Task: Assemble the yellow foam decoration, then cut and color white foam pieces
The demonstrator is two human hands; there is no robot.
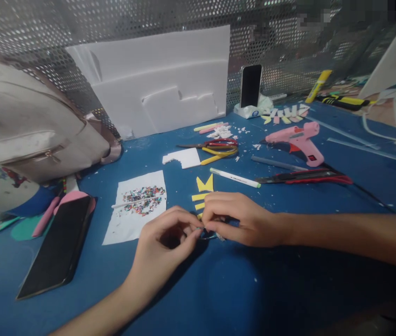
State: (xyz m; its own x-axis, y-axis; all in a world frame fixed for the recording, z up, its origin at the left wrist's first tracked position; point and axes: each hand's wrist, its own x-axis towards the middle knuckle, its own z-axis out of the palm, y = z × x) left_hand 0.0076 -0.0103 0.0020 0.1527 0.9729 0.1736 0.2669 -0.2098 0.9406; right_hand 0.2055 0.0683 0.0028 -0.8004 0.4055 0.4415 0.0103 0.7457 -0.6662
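Observation:
My left hand (pixel 171 235) and my right hand (pixel 237 218) meet over the blue table (pixel 191 298), fingertips almost touching. Both pinch at a small, thin piece between them; its kind is mostly hidden by my fingers. Just beyond my right hand lie a yellow crown-shaped cutout (pixel 205 183) and yellow strips (pixel 200 198). Left of my hands is a white paper sheet (pixel 114 232) bearing a scatter of shiny multicoloured flakes (pixel 142 205) and a thin white stick (pixel 138 202). A white pen with green ends (pixel 235 178) lies behind my right hand.
Scissors (pixel 215 145) rest by a cut white piece (pixel 189 157). At the right are a pink glue gun (pixel 298 139) and a red-handled tool (pixel 306 177). A phone (pixel 58 247) and a pale backpack (pixel 37 121) occupy the left. Another phone (pixel 251 86) leans upright behind.

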